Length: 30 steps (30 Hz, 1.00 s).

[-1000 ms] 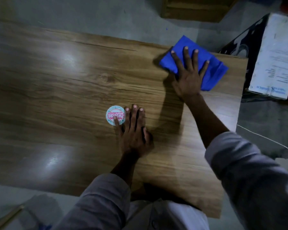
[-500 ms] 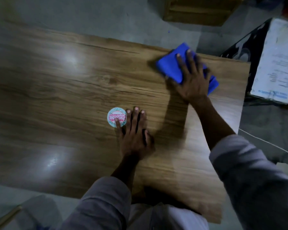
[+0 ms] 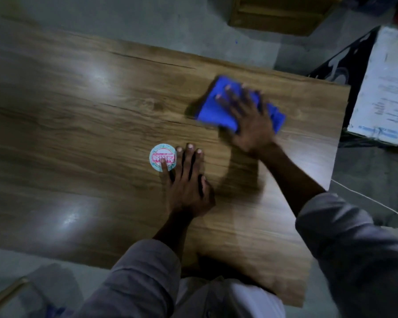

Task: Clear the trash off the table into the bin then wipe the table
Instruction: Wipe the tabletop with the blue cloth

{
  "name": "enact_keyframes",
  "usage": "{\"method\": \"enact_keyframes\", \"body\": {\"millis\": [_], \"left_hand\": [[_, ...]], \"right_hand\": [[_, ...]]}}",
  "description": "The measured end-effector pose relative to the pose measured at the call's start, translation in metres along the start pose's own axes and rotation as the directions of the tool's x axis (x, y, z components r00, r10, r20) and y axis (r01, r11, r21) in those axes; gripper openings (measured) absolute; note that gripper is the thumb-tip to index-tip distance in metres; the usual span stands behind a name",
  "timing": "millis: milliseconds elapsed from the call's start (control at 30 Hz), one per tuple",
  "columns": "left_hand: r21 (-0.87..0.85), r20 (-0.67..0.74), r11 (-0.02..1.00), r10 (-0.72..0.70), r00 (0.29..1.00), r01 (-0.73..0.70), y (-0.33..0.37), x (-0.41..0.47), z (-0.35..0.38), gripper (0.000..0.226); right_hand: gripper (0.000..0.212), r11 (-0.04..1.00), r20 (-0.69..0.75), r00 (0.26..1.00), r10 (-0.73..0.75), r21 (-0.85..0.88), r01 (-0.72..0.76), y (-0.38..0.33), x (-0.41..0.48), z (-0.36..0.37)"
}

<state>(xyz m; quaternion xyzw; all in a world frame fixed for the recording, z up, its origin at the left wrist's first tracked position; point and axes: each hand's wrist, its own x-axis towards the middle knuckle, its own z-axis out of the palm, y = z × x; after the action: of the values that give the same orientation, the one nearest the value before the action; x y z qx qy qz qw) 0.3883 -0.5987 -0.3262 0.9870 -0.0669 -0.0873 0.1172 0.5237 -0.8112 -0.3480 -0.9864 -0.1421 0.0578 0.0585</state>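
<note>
right hand (image 3: 248, 125) flat, pressing blue cloth (image 3: 213, 111) on counter (image 3: 78, 134) | left hand (image 3: 186, 187) flat, fingertip on round printed label (image 3: 159, 154) | risk: sweeping label to floor (image 3: 147, 26), not bin

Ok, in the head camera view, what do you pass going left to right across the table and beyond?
round sticker → left hand, flat on the table → blue cloth under the right hand → white box past the table's right edge
</note>
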Motion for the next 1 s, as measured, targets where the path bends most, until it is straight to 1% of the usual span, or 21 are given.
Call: {"method": "enact_keyframes", "body": {"millis": [67, 100, 133, 167, 233, 300, 333, 367, 400, 433, 467, 500, 533, 600, 667, 700, 767, 800, 867, 933, 1000], "left_hand": [[0.013, 0.016, 1.0, -0.003, 1.0, 0.003, 0.001, 0.001, 0.0, 0.08], [0.015, 0.02, 1.0, -0.007, 1.0, 0.006, 0.0, 0.001, 0.0, 0.08], [0.015, 0.024, 1.0, -0.007, 1.0, 0.007, 0.0, 0.001, 0.001, 0.08], [0.017, 0.021, 1.0, -0.001, 1.0, 0.001, 0.0, 0.0, 0.001, 0.079], [0.025, 0.002, 1.0, 0.012, 1.0, -0.012, -0.001, -0.001, 0.002, 0.078], [0.035, 0.014, 0.999, 0.029, 0.999, -0.03, -0.006, -0.001, 0.003, 0.082], [0.055, 0.041, 0.997, 0.047, 0.998, -0.049, -0.009, -0.001, 0.005, 0.091], [0.094, 0.071, 0.993, 0.069, 0.995, -0.076, -0.012, -0.001, 0.007, 0.102], [0.136, 0.092, 0.987, 0.078, 0.993, -0.09, -0.014, -0.002, 0.008, 0.109], [0.15, 0.082, 0.985, 0.075, 0.994, -0.087, -0.013, -0.002, 0.009, 0.105], [0.127, 0.061, 0.99, 0.059, 0.996, -0.066, -0.012, -0.003, 0.01, 0.095], [0.101, 0.046, 0.994, 0.034, 0.998, -0.038, -0.01, -0.004, 0.01, 0.085], [0.091, 0.047, 0.996, 0.019, 0.999, -0.023, -0.008, -0.003, 0.009, 0.079], [0.104, 0.057, 0.994, 0.02, 0.998, -0.026, -0.004, -0.004, 0.007, 0.075], [0.105, 0.041, 0.994, 0.026, 0.999, -0.03, -0.006, -0.006, 0.009, 0.075], [0.098, 0.025, 0.995, 0.024, 0.999, -0.027, -0.007, -0.006, 0.01, 0.076], [0.084, -0.005, 0.996, 0.021, 1.0, -0.02, -0.004, -0.006, 0.008, 0.076], [0.078, -0.011, 0.997, 0.027, 1.0, -0.026, -0.003, -0.007, 0.007, 0.076], [0.073, -0.02, 0.997, 0.041, 0.999, -0.039, -0.005, -0.009, 0.008, 0.073], [0.001, -0.067, 0.999, 0.033, 0.997, -0.033, -0.009, -0.009, 0.011, 0.067], [-0.169, -0.157, 0.985, 0.015, 0.988, -0.042, -0.014, -0.011, 0.011, 0.058]], "right_hand": [[0.076, 0.946, -0.019, 0.949, 0.315, 0.09, -0.312, 0.03, 0.014, -0.006], [0.077, 0.9, -0.009, 0.908, 0.419, 0.135, -0.414, 0.033, 0.017, -0.008], [0.079, 0.872, -0.004, 0.882, 0.471, 0.155, -0.465, 0.028, 0.016, -0.01], [0.08, 0.876, -0.006, 0.886, 0.464, 0.149, -0.458, 0.016, 0.01, -0.009], [0.077, 0.946, -0.02, 0.954, 0.3, 0.136, -0.295, -0.013, -0.018, -0.004], [0.071, 0.97, -0.014, 0.997, 0.076, 0.233, -0.071, -0.048, -0.073, 0.004], [0.069, 0.943, 0.003, 1.0, -0.012, 0.331, 0.01, -0.064, -0.105, 0.007], [0.066, 0.886, 0.021, 0.998, -0.062, 0.462, 0.045, -0.074, -0.137, 0.012], [0.06, 0.786, 0.065, 0.997, -0.049, 0.618, -0.002, -0.08, -0.165, 0.011], [0.054, 0.627, 0.158, 0.987, 0.037, 0.765, -0.146, -0.08, -0.185, 0.008], [0.05, 0.444, 0.268, 0.95, 0.16, 0.84, -0.312, -0.075, -0.195, -0.004], [0.05, 0.306, 0.32, 0.9, 0.296, 0.861, -0.407, -0.063, -0.194, -0.015], [0.051, 0.307, 0.294, 0.853, 0.431, 0.841, -0.445, -0.046, -0.187, -0.026], [0.052, 0.447, 0.102, 0.792, 0.602, 0.778, -0.441, -0.004, -0.16, -0.046], [0.059, 0.67, -0.084, 0.836, 0.543, 0.643, -0.371, 0.037, -0.12, -0.054], [0.066, 0.748, -0.1, 0.859, 0.501, 0.549, -0.373, 0.05, -0.1, -0.049], [0.081, 0.817, 0.012, 0.862, 0.506, 0.312, -0.485, 0.048, -0.074, -0.028], [0.081, 0.832, 0.069, 0.858, 0.509, 0.215, -0.511, 0.035, -0.07, -0.017], [0.075, 0.888, 0.072, 0.892, 0.446, 0.088, -0.451, -0.008, -0.077, -0.001], [0.074, 0.933, 0.072, 0.935, 0.349, 0.067, -0.353, -0.055, -0.102, 0.007], [0.076, 0.951, 0.103, 0.953, 0.283, 0.101, -0.293, -0.095, -0.141, 0.01]]}}
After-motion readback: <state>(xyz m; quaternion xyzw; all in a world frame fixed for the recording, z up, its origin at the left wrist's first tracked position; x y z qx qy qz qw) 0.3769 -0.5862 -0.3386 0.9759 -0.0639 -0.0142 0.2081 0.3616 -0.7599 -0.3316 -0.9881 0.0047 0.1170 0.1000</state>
